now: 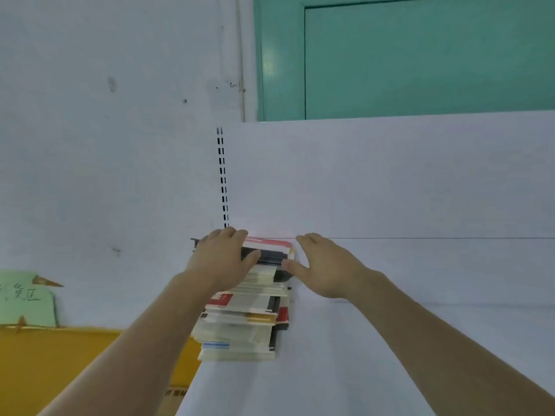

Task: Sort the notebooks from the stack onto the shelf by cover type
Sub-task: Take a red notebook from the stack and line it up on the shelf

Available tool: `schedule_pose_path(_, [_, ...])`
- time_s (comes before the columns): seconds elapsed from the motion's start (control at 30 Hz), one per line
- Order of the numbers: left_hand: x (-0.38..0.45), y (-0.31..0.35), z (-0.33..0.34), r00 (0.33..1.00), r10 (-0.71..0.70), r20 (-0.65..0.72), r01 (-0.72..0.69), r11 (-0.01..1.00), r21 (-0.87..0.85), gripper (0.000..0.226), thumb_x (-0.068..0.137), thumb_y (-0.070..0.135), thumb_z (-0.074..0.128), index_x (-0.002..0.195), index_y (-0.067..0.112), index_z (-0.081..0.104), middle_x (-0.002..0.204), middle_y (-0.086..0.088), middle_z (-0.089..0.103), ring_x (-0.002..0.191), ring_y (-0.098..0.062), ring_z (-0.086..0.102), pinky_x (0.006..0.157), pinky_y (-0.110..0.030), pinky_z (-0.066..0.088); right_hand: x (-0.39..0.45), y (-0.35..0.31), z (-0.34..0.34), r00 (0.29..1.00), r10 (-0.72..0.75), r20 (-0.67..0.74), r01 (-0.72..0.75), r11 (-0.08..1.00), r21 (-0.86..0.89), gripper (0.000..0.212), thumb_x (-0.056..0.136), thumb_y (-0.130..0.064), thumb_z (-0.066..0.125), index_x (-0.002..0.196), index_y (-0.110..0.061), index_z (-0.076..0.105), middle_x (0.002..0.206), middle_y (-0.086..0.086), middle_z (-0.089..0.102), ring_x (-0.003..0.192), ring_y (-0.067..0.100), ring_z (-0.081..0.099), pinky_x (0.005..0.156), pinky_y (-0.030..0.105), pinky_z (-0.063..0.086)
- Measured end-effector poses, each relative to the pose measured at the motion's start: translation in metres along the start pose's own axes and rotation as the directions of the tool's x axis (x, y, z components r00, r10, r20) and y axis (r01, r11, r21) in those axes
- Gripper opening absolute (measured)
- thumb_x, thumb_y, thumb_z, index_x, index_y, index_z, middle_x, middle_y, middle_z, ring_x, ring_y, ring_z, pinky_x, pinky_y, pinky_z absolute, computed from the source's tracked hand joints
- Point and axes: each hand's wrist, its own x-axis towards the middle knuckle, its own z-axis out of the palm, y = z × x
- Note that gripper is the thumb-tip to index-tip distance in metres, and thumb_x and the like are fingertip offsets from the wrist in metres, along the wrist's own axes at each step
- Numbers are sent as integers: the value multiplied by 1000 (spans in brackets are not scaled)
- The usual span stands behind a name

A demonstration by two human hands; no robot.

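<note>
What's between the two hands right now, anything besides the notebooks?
In the head view only the top of the notebook stack lies between the left hand and the right hand: a red-and-white cover over a black one. Nothing else shows there.

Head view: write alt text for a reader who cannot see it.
Two bare hands reach for a stack of notebooks on a white shelf: the left hand grips its top left, the right hand lies open at its right side. Behind are a white wall and a green door.
</note>
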Motion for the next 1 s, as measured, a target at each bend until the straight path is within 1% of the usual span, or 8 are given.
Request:
schedule_pose_path(0.27, [31,-14,23,981,-5,196,-22,991,133,60,95,66,34,135,25,52,136,1,56,128,-23,47,111,-44,35,66,16,27,989,-108,101,109,994,-4,59,101,-51,32,148,-16,33,153,2,35,141,23,32,114,41,31])
schedule_pose_path(0.33, [34,-17,24,984,11,177,-36,990,137,53,94,65,37,126,27,57,124,3,60,119,-23,52,104,-43,40,79,17,34,986,-138,95,143,989,-39,39,102,-44,32,122,-19,54,126,2,56,119,26,52,101,42,44])
schedule_pose_path(0.4, [37,-19,25,986,32,166,-51,993,110,47,95,63,39,116,27,61,113,4,61,110,-21,54,96,-41,44,85,17,40,982,-170,81,177,980,-92,31,103,-38,32,89,-20,55,92,2,61,87,24,58,81,42,49])
schedule_pose_path(0.6, [40,-23,22,995,32,98,-30,999,-18,52,96,67,36,110,26,66,106,6,62,101,-17,57,89,-39,49,80,16,33,946,-312,-88,281,925,-258,38,103,-39,30,84,-21,56,82,-1,63,75,22,57,68,37,46])
schedule_pose_path(0.73, [38,-25,27,983,-39,-181,24,996,-87,52,97,61,43,123,20,63,128,-3,59,125,-26,50,104,-44,43,76,23,36,840,-396,-372,240,884,-400,29,99,-30,52,74,-18,57,55,-5,56,44,20,48,45,27,35])
schedule_pose_path(0.83, [33,-13,18,846,-220,-485,138,970,-199,51,96,54,52,123,11,57,121,-7,57,113,-28,52,91,-40,46,72,24,25,712,-433,-553,190,877,-442,28,78,-8,76,62,-15,54,42,-5,42,31,17,34,35,20,27])
schedule_pose_path(0.93, [36,3,11,914,-378,-149,265,833,-486,67,91,74,35,112,15,59,102,2,66,94,-19,62,79,-35,48,67,26,21,578,-498,-646,204,855,-477,22,84,-9,69,65,-13,59,45,-3,45,34,18,36,35,23,31])
schedule_pose_path(1.0, [36,15,9,935,-345,80,290,617,-732,80,83,85,32,111,17,62,98,0,72,92,-19,69,85,-38,54,61,22,23,498,-545,-674,223,832,-508,26,93,-16,61,66,-13,60,48,-2,47,38,19,36,38,25,31])
